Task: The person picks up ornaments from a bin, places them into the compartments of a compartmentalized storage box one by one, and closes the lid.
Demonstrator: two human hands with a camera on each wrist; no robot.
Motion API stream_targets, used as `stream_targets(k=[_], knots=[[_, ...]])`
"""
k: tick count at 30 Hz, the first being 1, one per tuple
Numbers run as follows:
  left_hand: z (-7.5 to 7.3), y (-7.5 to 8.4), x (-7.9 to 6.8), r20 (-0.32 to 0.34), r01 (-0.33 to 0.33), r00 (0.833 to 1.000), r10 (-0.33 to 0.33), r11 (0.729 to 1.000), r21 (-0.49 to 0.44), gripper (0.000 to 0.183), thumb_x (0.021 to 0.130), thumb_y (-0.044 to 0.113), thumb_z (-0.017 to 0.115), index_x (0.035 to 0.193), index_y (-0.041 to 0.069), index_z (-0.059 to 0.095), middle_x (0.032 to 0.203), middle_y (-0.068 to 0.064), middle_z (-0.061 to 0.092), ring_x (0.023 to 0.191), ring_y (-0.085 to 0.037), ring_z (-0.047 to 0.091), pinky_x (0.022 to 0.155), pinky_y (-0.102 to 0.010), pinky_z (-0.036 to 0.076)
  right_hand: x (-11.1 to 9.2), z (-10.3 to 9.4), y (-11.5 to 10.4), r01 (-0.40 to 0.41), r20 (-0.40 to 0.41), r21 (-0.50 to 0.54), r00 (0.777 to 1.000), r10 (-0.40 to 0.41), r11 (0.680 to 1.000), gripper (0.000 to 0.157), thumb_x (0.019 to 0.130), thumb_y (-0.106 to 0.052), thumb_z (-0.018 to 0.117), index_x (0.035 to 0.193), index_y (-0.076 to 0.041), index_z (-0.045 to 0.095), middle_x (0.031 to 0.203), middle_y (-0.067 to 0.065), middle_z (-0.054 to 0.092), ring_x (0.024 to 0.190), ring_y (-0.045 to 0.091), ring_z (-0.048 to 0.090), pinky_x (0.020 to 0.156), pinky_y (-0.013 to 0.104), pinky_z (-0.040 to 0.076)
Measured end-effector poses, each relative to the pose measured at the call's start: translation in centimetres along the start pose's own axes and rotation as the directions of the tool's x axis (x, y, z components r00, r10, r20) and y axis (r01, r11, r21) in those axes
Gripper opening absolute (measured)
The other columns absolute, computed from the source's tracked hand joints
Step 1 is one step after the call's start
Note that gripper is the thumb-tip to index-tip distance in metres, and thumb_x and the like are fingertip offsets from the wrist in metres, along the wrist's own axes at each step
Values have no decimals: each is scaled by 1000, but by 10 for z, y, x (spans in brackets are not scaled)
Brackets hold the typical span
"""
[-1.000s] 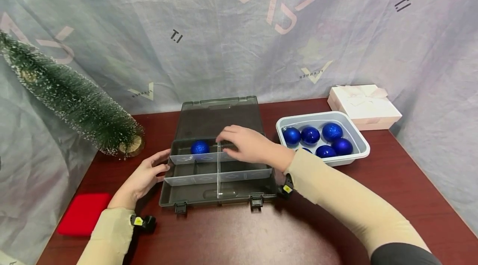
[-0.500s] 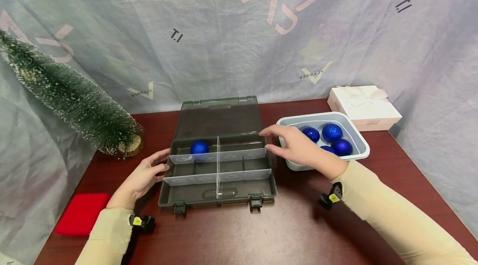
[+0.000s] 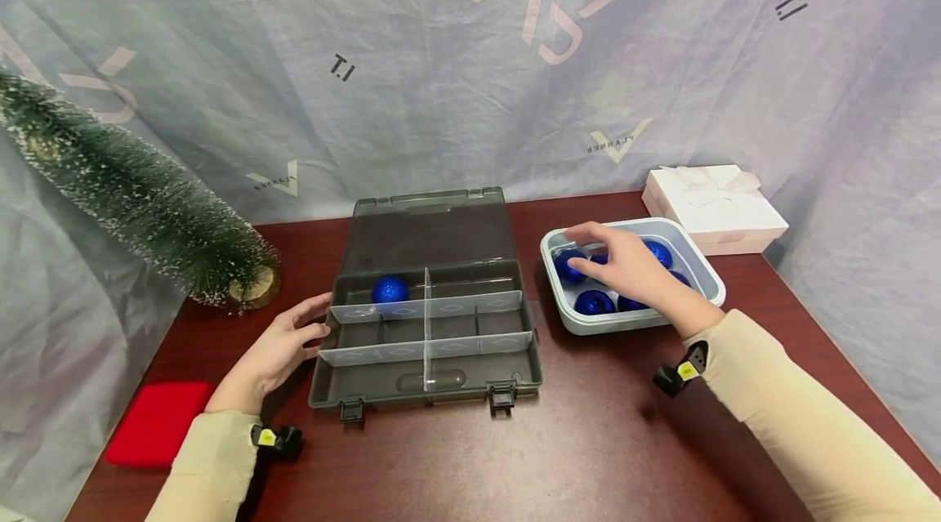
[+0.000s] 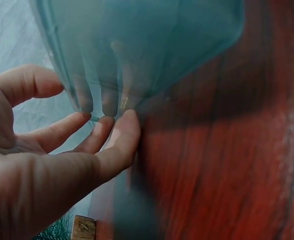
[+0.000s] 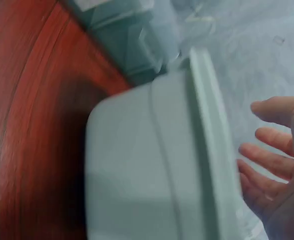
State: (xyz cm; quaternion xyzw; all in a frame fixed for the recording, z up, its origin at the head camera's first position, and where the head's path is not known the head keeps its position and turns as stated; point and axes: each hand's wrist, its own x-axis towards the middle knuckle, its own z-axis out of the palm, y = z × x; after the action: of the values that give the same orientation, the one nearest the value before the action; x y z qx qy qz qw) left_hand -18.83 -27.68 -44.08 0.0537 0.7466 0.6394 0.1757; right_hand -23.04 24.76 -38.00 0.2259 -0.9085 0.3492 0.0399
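A smoky clear divider box lies with its lid folded back. One glittery blue bauble sits in its back left compartment. My left hand rests its fingertips against the box's left side; in the left wrist view those fingers touch the wall, the thumb apart from them. Over a pale plastic tub hovers my right hand, fingers spread above several blue baubles and partly covering them. The right wrist view shows the tub's outer wall, with the loosely bent fingers past its rim.
A frosted miniature Christmas tree leans at the back left. A flat red object lies by the left forearm. Behind the tub stands a white gift box with a bow. A printed grey cloth hangs behind the table.
My right hand has moved right, from over the divider box to above the tub. The left hand has stayed at the box's side. The bauble in the compartment has not moved.
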Motion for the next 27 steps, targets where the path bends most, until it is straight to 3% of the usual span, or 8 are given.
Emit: stream_targets(k=[8,16,27], knots=[[1,-2,0,-8,1,1000,-1,1000,-10,64,103,3,48,160,-4,20,156,-26,21,116,-20,49,100,-55,36,6,7,25,-61,48,-77,997,65,995,49,92,-13,77,135,3,61,128,23,65,117,40,61,96,54,47],[2,-2,-1,-8,-1,1000,1,1000,-11,65,102,3,48,160,-4,20,156,-27,22,118,-20,48,100,-56,36,13,12,33,-88,41,-167,995,96,982,52,86,-18,83,129,4,64,119,22,70,109,38,66,94,53,49],[-2,-1,0,0,5,1000,-5,1000,-1,64,104,5,46,161,-3,18,159,-28,17,132,-37,38,105,-63,30,18,20,27,-151,29,-285,986,165,947,54,81,-30,87,124,-3,68,115,18,72,108,35,67,90,54,50]])
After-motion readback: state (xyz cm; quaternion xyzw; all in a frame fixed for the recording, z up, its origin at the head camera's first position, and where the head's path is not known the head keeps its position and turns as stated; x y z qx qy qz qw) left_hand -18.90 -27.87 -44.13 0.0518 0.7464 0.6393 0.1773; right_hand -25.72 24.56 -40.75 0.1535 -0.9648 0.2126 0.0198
